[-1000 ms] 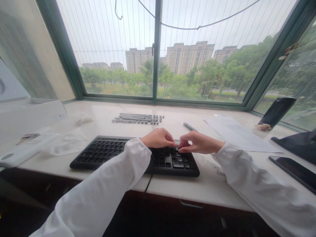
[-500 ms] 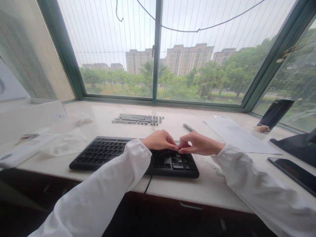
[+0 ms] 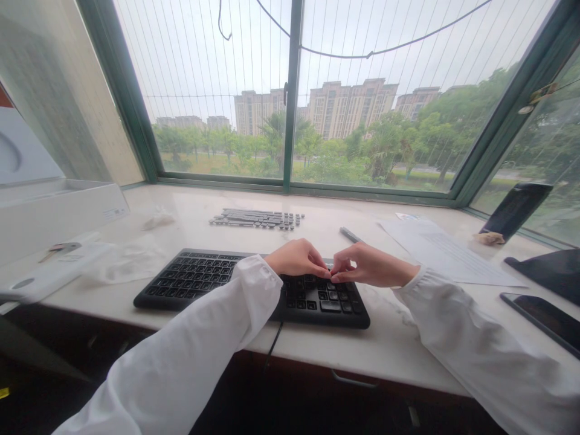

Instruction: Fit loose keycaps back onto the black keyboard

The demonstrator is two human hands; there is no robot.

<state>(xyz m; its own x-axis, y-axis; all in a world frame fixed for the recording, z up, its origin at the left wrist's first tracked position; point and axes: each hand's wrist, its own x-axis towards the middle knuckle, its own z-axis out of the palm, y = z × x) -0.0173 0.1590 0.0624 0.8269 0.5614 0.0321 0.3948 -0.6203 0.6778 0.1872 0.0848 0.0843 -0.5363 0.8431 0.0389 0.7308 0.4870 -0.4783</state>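
A black keyboard point(image 3: 194, 275) lies on the white sill, most of its key sockets bare; several keycaps point(image 3: 333, 302) sit on its right-hand number block. Over the upper part of that block, my left hand point(image 3: 299, 257) has thumb and fingers pinched together. Coming from the other side, my right hand point(image 3: 362, 264) is pinched as well, its fingertips meeting those of the left. Whatever is between the fingertips is too small and hidden to name. Behind the keyboard, loose dark keycaps point(image 3: 256, 219) are laid out in rows.
Beyond my right hand lie a small grey stick-like tool point(image 3: 350, 234) and paper sheets point(image 3: 446, 251). A phone point(image 3: 544, 317) rests at right; another dark device point(image 3: 516, 211) leans by the window. A white box point(image 3: 63, 208), keys point(image 3: 63, 248) and a crumpled plastic bag point(image 3: 129, 260) occupy the left.
The whole view has shifted slightly, so everything appears a little further right. Both hands stay pinched together over the same part of the keyboard.
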